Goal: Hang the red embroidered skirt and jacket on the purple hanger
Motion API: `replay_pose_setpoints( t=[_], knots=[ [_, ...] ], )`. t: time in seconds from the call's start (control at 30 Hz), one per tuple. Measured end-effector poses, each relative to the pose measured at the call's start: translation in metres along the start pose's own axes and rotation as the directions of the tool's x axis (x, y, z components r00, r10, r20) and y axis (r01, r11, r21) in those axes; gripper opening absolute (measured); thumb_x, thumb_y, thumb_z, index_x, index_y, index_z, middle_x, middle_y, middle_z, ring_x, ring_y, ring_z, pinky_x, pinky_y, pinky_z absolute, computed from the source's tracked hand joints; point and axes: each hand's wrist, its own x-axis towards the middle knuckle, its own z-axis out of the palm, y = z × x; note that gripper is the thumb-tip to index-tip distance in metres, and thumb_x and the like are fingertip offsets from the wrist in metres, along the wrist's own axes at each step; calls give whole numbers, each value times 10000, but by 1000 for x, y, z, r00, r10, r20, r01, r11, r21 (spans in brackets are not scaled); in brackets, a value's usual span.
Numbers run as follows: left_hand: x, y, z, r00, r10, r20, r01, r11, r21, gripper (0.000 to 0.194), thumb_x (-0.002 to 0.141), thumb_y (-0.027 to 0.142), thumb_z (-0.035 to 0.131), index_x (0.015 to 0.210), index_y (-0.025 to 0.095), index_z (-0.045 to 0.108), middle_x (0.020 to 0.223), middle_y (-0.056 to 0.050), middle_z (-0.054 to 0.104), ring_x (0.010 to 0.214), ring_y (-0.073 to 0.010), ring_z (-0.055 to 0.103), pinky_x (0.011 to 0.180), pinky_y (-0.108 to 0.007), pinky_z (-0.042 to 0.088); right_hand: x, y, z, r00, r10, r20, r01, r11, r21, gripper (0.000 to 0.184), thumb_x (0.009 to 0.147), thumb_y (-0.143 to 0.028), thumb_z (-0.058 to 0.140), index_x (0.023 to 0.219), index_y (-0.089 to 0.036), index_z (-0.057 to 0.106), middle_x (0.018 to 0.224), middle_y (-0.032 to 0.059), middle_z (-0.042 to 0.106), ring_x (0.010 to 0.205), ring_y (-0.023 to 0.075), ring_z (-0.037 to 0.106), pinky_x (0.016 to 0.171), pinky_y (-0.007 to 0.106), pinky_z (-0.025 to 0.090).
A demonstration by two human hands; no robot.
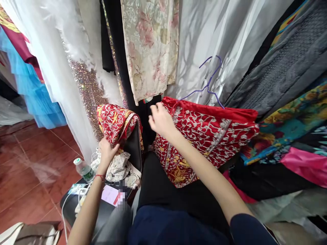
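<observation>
The likeliest trouble is snagging, since raised metallic embroidery sits close to loose cloth on every side. The left hand [106, 151] has thumb and fingers closed on the lower edge of a red embroidered cloth [114, 119], which is draped over the top of a black upright panel [134, 146] at the far right corner of the black seat [66, 202]. A hard pull from that small grip could strain the stitching or drag the whole cloth off the panel's top edge. The right hand [162, 122] is loosely open, fingers half curled, at the upper left corner of a red embroidered skirt [199, 136]; no fabric shows between its fingers, and I cannot tell whether it touches the waistband. The skirt leans partly over the black trousers [173, 204], with a purple hanger [208, 85] rising behind its waistband, so without a firm hold it might slide off the lap and crease, or the hanger's hook might catch the white sheer fabric [194, 34] behind it. The left forearm passes over the seat, just beside a clear bottle [85, 172] standing near the left edge; a careless elbow could tip it toward the tiled floor [38, 170]. The white cable [63, 214] drooping over that same edge could be hooked too, pulling small things down with it.
</observation>
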Motion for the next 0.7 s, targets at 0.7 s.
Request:
replay_pose_setpoints(
  t=[0.7],
  knots=[
    [-21, 68, -88, 748, -119, -653, -54, 970, -239, 860, 731, 384, 793, 1440, 203, 342, 1485, -209, 395, 1351, -331, 460, 1074, -500, 437, 47, -23, 36, 995, 10, -98, 23, 943, 332, 264, 1010, -261, 407, 1095, -207, 651, 1091, 76, 643, 944, 210, 594, 785, 295, 431]
  ],
)
